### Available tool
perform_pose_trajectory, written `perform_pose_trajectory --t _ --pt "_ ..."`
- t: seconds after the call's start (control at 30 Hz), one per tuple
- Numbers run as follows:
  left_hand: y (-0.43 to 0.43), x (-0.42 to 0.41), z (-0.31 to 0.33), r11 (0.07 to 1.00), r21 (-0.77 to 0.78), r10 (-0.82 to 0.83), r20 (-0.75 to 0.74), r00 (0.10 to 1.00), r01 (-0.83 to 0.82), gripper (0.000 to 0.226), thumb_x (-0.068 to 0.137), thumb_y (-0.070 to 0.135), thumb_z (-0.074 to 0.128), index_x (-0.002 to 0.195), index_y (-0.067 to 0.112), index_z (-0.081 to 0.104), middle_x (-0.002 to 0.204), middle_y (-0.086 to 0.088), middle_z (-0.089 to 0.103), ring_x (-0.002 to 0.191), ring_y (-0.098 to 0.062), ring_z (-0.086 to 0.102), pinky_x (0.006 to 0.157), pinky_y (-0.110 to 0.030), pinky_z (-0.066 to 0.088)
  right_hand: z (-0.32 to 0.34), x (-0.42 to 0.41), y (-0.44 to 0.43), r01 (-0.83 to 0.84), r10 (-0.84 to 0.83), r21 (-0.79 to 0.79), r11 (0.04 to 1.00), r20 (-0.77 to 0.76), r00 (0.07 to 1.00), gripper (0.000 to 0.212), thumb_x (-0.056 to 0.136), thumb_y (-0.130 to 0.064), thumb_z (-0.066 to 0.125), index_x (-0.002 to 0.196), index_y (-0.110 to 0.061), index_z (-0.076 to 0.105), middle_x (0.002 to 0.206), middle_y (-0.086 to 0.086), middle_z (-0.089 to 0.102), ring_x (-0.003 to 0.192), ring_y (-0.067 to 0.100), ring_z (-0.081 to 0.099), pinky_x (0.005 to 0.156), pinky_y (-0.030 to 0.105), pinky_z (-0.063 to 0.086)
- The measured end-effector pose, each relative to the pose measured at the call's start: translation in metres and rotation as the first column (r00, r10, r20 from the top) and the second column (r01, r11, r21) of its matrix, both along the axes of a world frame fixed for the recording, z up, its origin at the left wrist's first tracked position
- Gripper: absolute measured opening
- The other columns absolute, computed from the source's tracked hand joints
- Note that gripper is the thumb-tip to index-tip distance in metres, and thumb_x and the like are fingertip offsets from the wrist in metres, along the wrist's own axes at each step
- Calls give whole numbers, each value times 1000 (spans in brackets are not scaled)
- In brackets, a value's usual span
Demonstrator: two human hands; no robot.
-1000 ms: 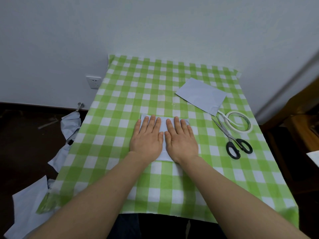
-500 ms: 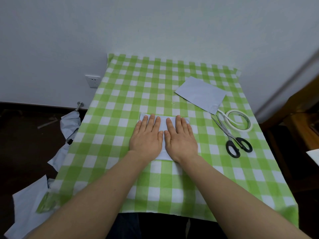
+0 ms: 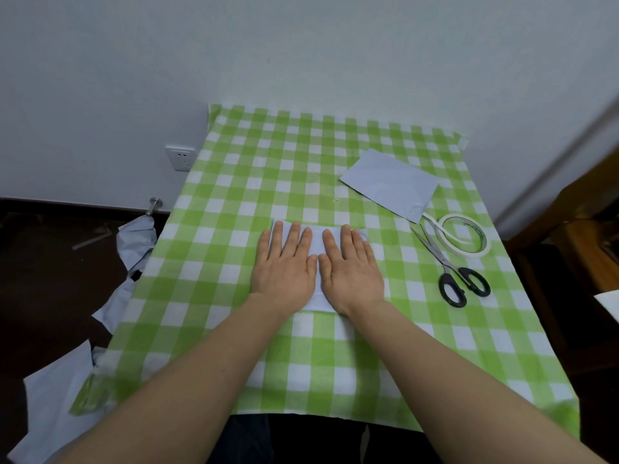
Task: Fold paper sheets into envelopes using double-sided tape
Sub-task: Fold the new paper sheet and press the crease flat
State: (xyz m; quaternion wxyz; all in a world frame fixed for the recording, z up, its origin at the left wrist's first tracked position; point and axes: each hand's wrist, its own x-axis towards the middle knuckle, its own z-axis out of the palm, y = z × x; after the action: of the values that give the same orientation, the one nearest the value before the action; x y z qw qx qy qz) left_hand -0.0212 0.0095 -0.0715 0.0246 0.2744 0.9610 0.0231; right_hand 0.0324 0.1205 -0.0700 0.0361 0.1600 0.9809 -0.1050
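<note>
Your green checked tablecloth [image 3: 234, 182] carries a grey envelope [image 3: 390, 184] at far right, with scissors [image 3: 449, 266] and the tape roll [image 3: 486, 242] nearer you (blades just beside the roll). Mid-table, your left hand [image 3: 284, 266] and right hand [image 3: 350, 269] press flat, fingers straight, on the folded sheet [image 3: 316, 241], hiding most of it. Both have stayed put since half a second ago.

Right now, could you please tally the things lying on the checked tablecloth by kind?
Paper pieces: 2, the folded paper pressed flat under the left hand and right hand, and the flat sheet farther back
Tape rolls: 1, the tape roll
Scissors: 1, the scissors
Total: 4
</note>
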Motion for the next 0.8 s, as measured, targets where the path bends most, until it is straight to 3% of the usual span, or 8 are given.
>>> perform_pose_trajectory --t 0.2,0.33,0.57,0.73,0.8 --pt "0 1 1 999 -18 41 16 999 -40 55 100 42 8 150 25 -7 157 -12 -14 145 -25 -12 115 -44 -14 -1 1 0 -3 3 9 1000 28 1000 55 99 -42 5 151 -27 -2 159 6 -11 146 20 -13 118 35 -12" --pt "1 1 4 999 -27 34 20 999 -33 55 100 43 9 150 25 -6 157 -13 -11 146 -26 -10 114 -44 -15 -1 1 0 -2 2 7 1000 14 1000 67 87 -46 -5 151 -26 0 159 7 -9 146 21 -12 118 35 -12" --pt "1 -2 9 999 -25 43 87 995 -41 56 99 47 12 150 30 -3 158 -10 -11 146 -23 -11 112 -47 -18 8 0 2 -1 4 -65 998 54 999 53 101 -40 14 152 -26 2 159 6 -9 147 20 -11 119 35 -9" --pt "2 -11 26 997 -12 73 158 985 -72 56 95 52 29 147 38 17 157 -9 6 145 -24 2 111 -54 -13 25 -6 15 51 -61 -262 964 -30 998 43 101 -36 29 144 -29 35 158 6 10 145 23 9 118 34 9" --pt "2 -14 34 996 28 83 161 983 -89 51 94 49 34 144 42 25 156 -5 12 144 -25 4 111 -55 -11 33 -8 17 64 -92 -257 964 -98 991 40 101 -34 32 139 -31 43 158 4 11 145 22 8 116 33 8"
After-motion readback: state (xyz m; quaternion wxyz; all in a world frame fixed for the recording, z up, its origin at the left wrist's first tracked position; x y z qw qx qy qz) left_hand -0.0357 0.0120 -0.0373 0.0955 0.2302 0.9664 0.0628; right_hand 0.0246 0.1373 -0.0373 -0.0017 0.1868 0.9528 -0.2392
